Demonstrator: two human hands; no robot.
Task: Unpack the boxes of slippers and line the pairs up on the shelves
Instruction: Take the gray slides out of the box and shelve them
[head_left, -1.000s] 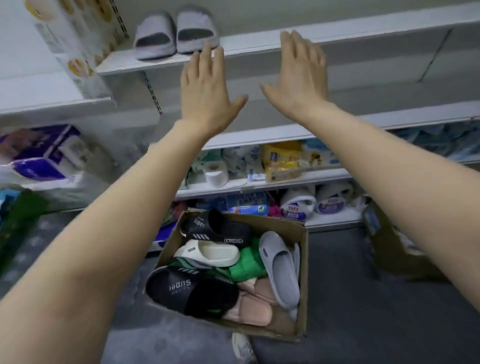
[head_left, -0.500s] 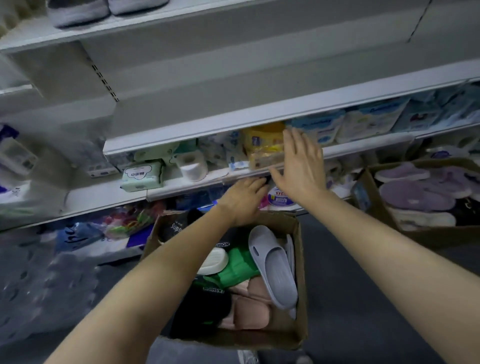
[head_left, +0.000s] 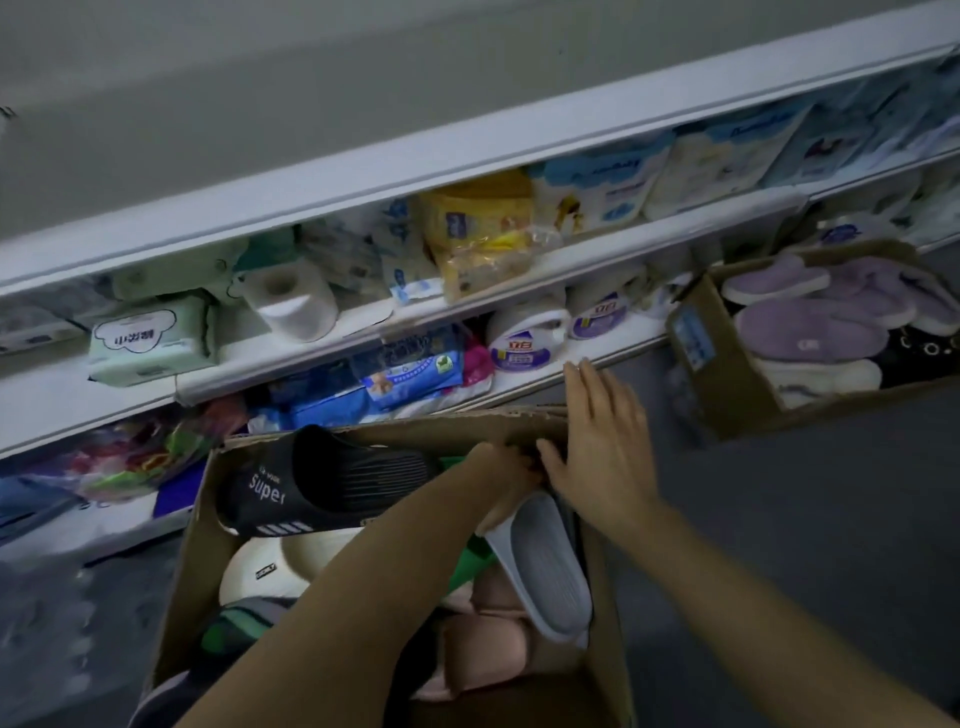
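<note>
Left hand (head_left: 506, 467) is inside the cardboard box (head_left: 197, 551) on the floor, fingers curled round the toe end of a grey slipper (head_left: 545, 566) at the box's right side. Right hand (head_left: 597, 447) lies flat, fingers straight and together, against the box's far right corner. Black slipper (head_left: 322, 483) rests along the far wall.

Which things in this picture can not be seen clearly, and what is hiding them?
All in the head view:
- Left hand: its fingers are hidden behind the grey slipper and the right hand, so its grip is unclear.
- Pink slippers: partly covered by the left forearm.
- Green item in the box: only slivers show.
- Second box of purple slippers: cut off by the right edge.
- Labels on the shelf packages: blurred.
</note>
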